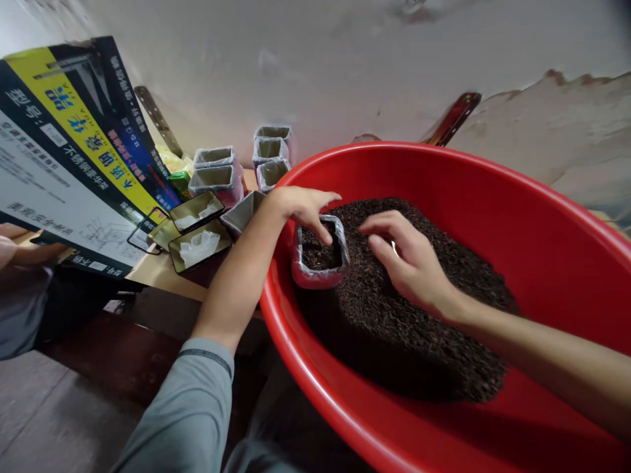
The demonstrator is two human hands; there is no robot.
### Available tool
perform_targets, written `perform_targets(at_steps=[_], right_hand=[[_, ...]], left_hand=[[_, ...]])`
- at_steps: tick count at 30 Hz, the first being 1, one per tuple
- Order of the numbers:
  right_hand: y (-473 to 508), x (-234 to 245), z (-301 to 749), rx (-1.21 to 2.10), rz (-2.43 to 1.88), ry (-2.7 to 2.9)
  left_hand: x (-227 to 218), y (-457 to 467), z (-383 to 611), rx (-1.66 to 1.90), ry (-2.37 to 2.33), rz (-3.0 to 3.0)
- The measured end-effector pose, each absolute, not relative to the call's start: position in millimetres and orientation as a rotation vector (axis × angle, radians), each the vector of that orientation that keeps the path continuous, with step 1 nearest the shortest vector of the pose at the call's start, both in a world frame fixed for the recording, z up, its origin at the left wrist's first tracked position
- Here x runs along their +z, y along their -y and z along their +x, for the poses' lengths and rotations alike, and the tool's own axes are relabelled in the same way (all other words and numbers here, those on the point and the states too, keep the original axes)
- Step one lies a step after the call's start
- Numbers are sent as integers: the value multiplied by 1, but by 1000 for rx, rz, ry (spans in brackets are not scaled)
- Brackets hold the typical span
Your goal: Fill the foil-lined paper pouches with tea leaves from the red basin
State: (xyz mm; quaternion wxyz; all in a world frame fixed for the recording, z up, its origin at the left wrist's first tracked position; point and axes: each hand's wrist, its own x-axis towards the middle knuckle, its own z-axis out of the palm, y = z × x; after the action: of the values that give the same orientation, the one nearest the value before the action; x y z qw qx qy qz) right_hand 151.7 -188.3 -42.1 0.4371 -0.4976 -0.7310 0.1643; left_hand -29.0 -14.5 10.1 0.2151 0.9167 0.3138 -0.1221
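Grey-sleeved, the left hand (304, 207) spreads thumb and fingers apart over the container (319, 278), while the right hand (405, 257), separate at the container's 3 o'clock, curls loosely above dark, coarse-grained material (394, 328); whether it grips any cannot be determined. The container, rounded-rectangular and reddish-sided, has crinkled clear film over its rim, is partly filled with the same material, and sits inside the glossy red tub (557, 243) near 9 o'clock. Film-lined containers (231, 196) stand at 10 to 11 o'clock.

Workshop-like room, worn patchy wall (345, 85), lined tins (319, 280), large red tub (557, 269)
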Motion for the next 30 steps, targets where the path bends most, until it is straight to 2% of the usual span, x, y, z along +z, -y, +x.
perform_targets(at_steps=[5,9,18,22,25,27,30], right_hand=[[224,-119,183,213,-1541,2450],[232,-155,174,26,-1674,2596],[241,-133,148,218,-1642,2741],[232,-132,154,4,-1705,2614],[230,-139,158,-80,-1711,2545],[231,-143,158,-28,-1708,2585],[234,-142,153,143,-1731,2611]], left_hand=[[7,21,-27,-512,-952,2591],[14,28,-27,-586,-1033,2617],[20,41,-20,-718,-981,2594],[20,39,-19,-565,-1012,2652],[22,42,-18,-645,-1106,2620],[25,45,-17,-692,-1103,2587],[28,47,-19,-567,-1080,2607]])
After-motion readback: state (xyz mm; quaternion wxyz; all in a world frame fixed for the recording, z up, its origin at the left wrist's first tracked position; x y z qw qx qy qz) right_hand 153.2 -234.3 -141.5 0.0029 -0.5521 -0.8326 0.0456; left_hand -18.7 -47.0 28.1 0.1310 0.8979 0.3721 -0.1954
